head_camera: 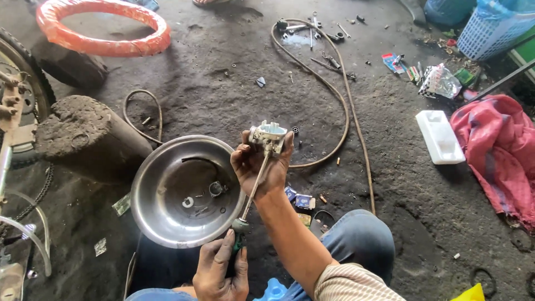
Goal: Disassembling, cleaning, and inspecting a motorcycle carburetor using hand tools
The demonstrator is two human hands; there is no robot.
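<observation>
Over the dirty concrete floor (234, 83), the right hand (262, 167) grips a small silvery metal carburettor body (268, 135). The left hand (221, 273) clasps a green-handled screwdriver (252, 189), its tip at that part. Beside them, a round steel bowl (161, 223) holds several small washers and fittings (203, 195).

The person wears blue denim trousers (356, 237), the cloth faded to a mid blue over the knee and darker in the folds lower down. On the right arm sits a short sleeve (348, 284) of light beige cloth crossed by thin darker stripes; its hem ends above the elbow, leaving the forearm bare. Both hands, the left hand (222, 273) and the right hand (261, 164), are bare, without gloves, and carry dark smears of grease on fingers and knuckles. No watch or ring shows.
</observation>
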